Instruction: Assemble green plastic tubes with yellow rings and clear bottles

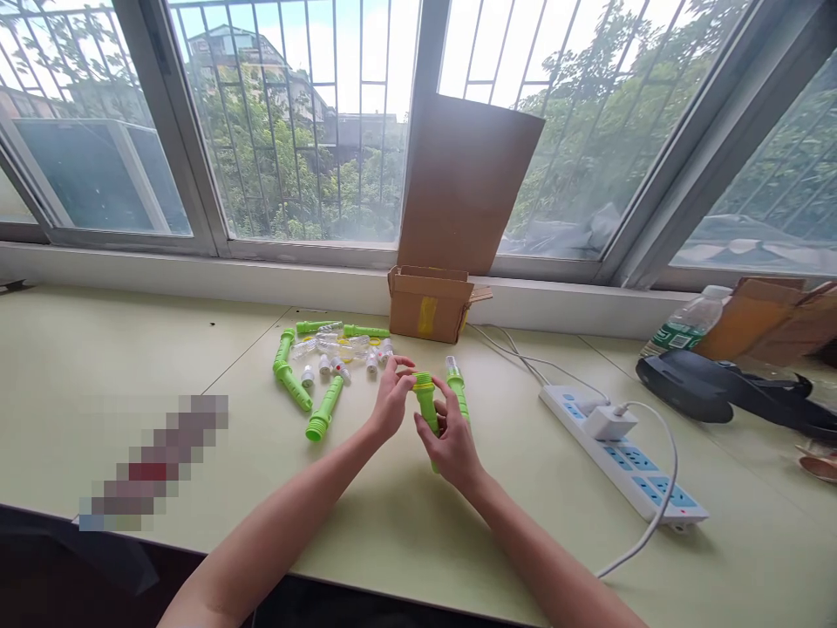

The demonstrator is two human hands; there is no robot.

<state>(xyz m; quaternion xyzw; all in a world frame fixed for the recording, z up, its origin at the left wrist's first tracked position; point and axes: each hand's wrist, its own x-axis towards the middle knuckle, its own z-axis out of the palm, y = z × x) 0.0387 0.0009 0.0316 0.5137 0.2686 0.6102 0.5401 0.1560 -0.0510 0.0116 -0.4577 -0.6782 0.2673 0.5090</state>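
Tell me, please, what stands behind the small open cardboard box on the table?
Behind the small cardboard box a flat cardboard sheet leans upright against the window frame. Its lower edge is hidden by the box. The box's inside cannot be seen from here.

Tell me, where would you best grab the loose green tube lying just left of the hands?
Probably around the narrow middle of the green tube, coming from above. It lies flat on the table, its wide ribbed end toward the person, clear of the left hand and right hand; small white caps crowd its far end.
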